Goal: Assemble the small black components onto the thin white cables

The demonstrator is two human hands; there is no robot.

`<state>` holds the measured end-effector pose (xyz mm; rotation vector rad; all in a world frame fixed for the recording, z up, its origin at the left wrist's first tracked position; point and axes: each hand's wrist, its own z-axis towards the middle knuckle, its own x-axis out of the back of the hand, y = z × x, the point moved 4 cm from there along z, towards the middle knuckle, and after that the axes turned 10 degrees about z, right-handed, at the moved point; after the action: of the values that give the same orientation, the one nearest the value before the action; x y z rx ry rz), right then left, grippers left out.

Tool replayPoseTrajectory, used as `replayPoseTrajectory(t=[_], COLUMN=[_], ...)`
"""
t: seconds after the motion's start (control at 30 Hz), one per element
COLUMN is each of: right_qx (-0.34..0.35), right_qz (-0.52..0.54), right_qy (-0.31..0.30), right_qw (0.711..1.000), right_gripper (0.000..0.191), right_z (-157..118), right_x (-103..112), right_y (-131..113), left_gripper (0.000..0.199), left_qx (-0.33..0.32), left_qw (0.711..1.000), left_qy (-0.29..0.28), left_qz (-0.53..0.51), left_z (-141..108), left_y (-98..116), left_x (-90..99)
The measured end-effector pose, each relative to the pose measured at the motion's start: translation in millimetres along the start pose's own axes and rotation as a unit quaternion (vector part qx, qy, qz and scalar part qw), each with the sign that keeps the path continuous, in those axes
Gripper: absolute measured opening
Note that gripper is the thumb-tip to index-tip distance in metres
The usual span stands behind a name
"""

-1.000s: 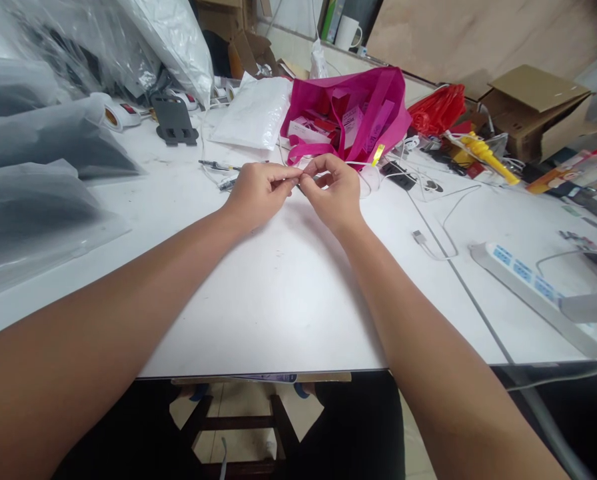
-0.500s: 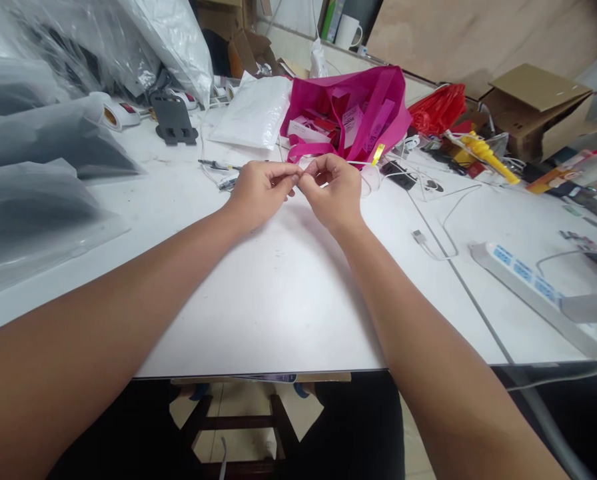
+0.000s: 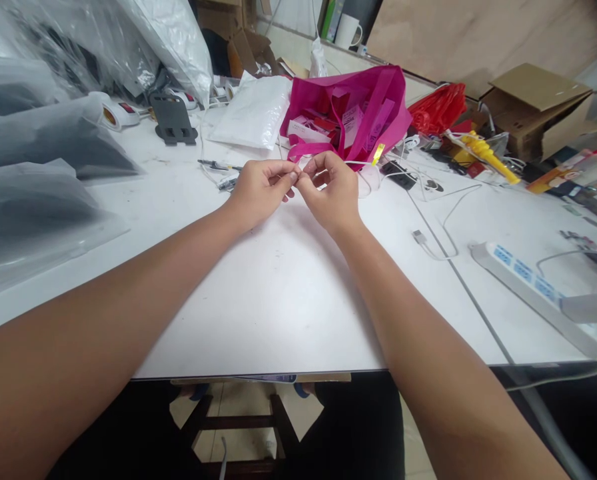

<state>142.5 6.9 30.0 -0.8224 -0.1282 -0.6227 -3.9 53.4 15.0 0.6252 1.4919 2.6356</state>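
Both hands meet above the white table (image 3: pixel 273 287), fingertips touching. My left hand (image 3: pixel 264 190) is closed in a pinch, thumb against the index finger. My right hand (image 3: pixel 331 189) is pinched too, its thumb and index tip against the left fingertips. Whatever lies between them is too small to make out. Just behind the hands stands a magenta bag (image 3: pixel 348 113) with small boxes inside. Beside my left hand lie thin dark pen-like tools (image 3: pixel 219 165). A clear round item (image 3: pixel 368 180) sits to the right of my right hand.
Grey plastic bags (image 3: pixel 38 213) fill the left side. Behind are a black phone stand (image 3: pixel 173 120) and a white padded pouch (image 3: pixel 253 110). On the right are a power strip (image 3: pixel 533 280), a USB cable (image 3: pixel 419 237), a yellow tool (image 3: pixel 483 153) and a cardboard box (image 3: pixel 538 110).
My right hand has shifted very slightly left and up. The left hand has hardly moved, and the fingertips are still together.
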Motion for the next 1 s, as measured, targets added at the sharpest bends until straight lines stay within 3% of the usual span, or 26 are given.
replayPoseTrajectory(t=[0.13, 0.33, 0.63, 0.77, 0.9, 1.0], right_qx=[0.022, 0.030, 0.040, 0.033, -0.030, -0.166], right_qz=[-0.034, -0.087, -0.118, -0.104, -0.077, -0.014], right_qy=[-0.036, -0.040, -0.016, 0.011, 0.088, 0.179], right_qw=[0.999, 0.995, 0.992, 0.994, 0.993, 0.970], right_gripper=[0.002, 0.010, 0.016, 0.017, 0.009, 0.008], right_z=[0, 0, 1, 3, 10, 13], right_x=[2, 4, 3, 9, 26, 45], right_y=[-5, -10, -9, -9, 10, 48], left_gripper=[0.013, 0.019, 0.014, 0.011, 0.008, 0.005], left_qx=[-0.031, -0.079, -0.039, -0.011, 0.021, 0.047], left_qw=[0.997, 0.983, 0.995, 0.999, 0.998, 0.994], left_qy=[0.011, 0.005, 0.015, 0.018, 0.024, 0.002], left_qz=[0.077, 0.165, 0.095, 0.039, -0.052, -0.101], left_z=[-2, -6, -3, -2, 0, 0], left_y=[-2, 8, -8, -4, 3, 5], left_x=[3.9, 6.6, 0.4, -0.7, 1.6, 2.1])
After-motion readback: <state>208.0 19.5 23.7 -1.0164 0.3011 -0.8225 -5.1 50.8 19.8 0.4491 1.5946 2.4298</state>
